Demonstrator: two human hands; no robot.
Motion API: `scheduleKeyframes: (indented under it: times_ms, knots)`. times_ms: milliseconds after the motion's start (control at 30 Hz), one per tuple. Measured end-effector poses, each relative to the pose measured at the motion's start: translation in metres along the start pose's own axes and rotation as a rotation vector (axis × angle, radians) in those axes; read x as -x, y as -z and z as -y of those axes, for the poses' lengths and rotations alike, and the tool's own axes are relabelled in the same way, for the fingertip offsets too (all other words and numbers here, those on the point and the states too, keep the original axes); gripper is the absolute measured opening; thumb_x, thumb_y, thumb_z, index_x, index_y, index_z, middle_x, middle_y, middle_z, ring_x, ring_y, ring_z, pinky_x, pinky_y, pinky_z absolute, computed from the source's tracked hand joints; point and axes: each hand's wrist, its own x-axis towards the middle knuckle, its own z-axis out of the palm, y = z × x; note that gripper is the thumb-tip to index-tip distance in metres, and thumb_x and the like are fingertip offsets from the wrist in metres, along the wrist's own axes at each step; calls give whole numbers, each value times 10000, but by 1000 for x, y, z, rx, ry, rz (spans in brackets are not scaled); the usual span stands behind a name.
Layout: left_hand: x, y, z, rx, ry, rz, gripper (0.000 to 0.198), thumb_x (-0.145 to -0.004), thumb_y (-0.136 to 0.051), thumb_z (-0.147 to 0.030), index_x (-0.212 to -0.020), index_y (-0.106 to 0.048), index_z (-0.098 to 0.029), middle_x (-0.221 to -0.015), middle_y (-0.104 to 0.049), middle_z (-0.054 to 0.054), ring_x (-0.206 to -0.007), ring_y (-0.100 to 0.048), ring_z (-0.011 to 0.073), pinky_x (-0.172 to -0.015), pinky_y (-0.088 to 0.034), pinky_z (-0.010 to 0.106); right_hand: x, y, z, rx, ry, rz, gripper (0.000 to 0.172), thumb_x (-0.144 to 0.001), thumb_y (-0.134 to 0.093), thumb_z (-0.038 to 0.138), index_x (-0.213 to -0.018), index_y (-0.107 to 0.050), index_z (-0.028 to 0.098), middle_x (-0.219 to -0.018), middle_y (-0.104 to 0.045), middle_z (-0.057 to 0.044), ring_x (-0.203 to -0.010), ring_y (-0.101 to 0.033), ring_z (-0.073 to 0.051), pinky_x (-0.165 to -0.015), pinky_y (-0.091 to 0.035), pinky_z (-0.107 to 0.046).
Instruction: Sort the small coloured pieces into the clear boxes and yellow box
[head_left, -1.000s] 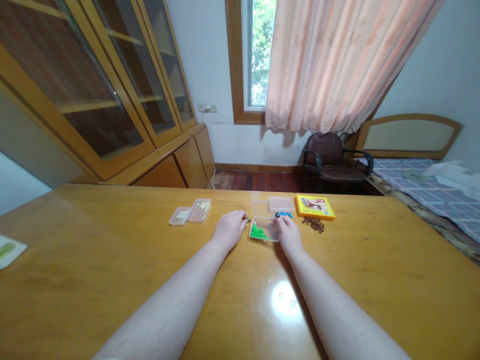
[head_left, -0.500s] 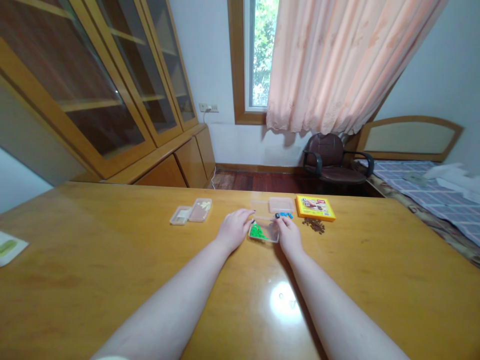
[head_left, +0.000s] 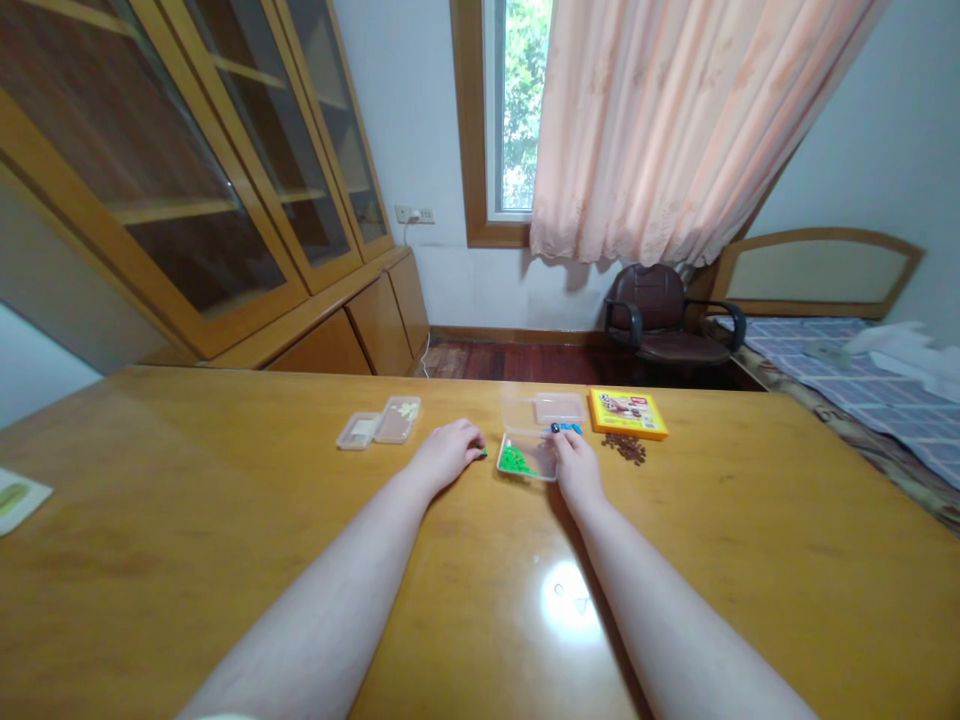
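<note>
Small bright green pieces [head_left: 514,459] lie heaped at the left of a clear plastic box [head_left: 541,476], whose hinged lid stands open behind it. My right hand [head_left: 579,470] grips the box's right edge between thumb and fingers. To the left of the box, my left hand [head_left: 448,452] is low over the table, its fingertips pinched on a small green piece [head_left: 484,452]. The piece is mostly hidden by the fingers, so its shape cannot be made out. Just past my right fingertips lie several blue pieces [head_left: 571,429].
A yellow box [head_left: 628,414] lies behind a pile of small brown pieces [head_left: 624,448]. Another clear box [head_left: 559,407] stands behind the blue pieces. On the left is an open clear box [head_left: 391,428] with cream pieces. Further away are a brown chair [head_left: 654,310] and a cabinet [head_left: 330,330].
My left hand has moved left, out of the box, with a green piece in its fingertips. My right hand stays on the box's right edge.
</note>
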Motion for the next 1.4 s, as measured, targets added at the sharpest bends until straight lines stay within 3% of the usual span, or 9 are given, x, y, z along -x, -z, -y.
scheduleKeyframes:
  times_ms: [233, 433, 600, 800, 867, 967, 1167, 1400]
  knots:
    - [-3, -7, -3, -52, 62, 20, 122, -826, -513, -281, -818, -600, -195, -882, -582, 37, -818, -560, 156, -741, -410, 265, 0, -1, -1, 12, -1, 15, 382, -706, -499, 542, -639, -592, 177, -596, -559, -7, -560, -458, -138, -542, -334, -243]
    - [-4, -10, -4, -67, 32, -16, 96, -827, -507, -242, -812, -583, -186, -856, -579, 32, -784, -555, 154, -708, -407, 265, -4, 1, -12, 11, -11, 32, 360, -725, -497, 517, -664, -598, 176, -577, -540, 1, -502, -426, -127, -494, -319, -245]
    - [-5, -6, -3, -26, 50, -130, 107, -834, -493, -234, -824, -579, -173, -848, -577, 39, -788, -548, 158, -711, -419, 277, -3, 1, -9, 34, 2, 26, 349, -724, -496, 510, -646, -588, 182, -532, -505, 18, -508, -426, -133, -507, -315, -247]
    - [-1, 2, -21, 83, -137, -281, 161, -876, -431, -259, -899, -574, -190, -915, -585, 37, -891, -540, 158, -811, -425, 297, 2, 0, 2, 22, 4, 15, 306, -708, -510, 474, -619, -576, 189, -564, -529, 17, -529, -438, -135, -522, -315, -249]
    - [-1, -2, -26, 55, -154, -259, 180, -875, -426, -240, -987, -561, -200, -985, -583, 44, -946, -536, 169, -843, -418, 317, 2, -1, 3, 29, -3, 19, 285, -714, -503, 450, -623, -575, 190, -568, -529, 18, -534, -440, -134, -529, -317, -249]
    - [-3, -7, -22, -4, -42, -237, 228, -858, -440, -201, -1067, -529, -183, -1046, -571, 62, -982, -533, 185, -855, -416, 328, 2, 0, 2, 25, -19, 27, 280, -722, -494, 442, -631, -573, 190, -557, -519, 22, -523, -431, -131, -522, -312, -249]
    - [-5, -5, -3, -93, 144, -158, 131, -834, -498, -256, -910, -589, -200, -951, -578, 47, -905, -549, 180, -801, -413, 299, 1, 0, 1, 17, -10, 29, 330, -716, -496, 494, -623, -575, 188, -549, -531, 13, -516, -440, -136, -515, -310, -254]
    - [-6, -8, -5, -129, 169, -46, 113, -816, -529, -284, -836, -598, -197, -898, -582, 49, -881, -547, 184, -775, -403, 297, -1, 0, -6, 14, -20, 37, 333, -728, -494, 507, -646, -579, 195, -545, -532, 14, -509, -440, -139, -512, -315, -255]
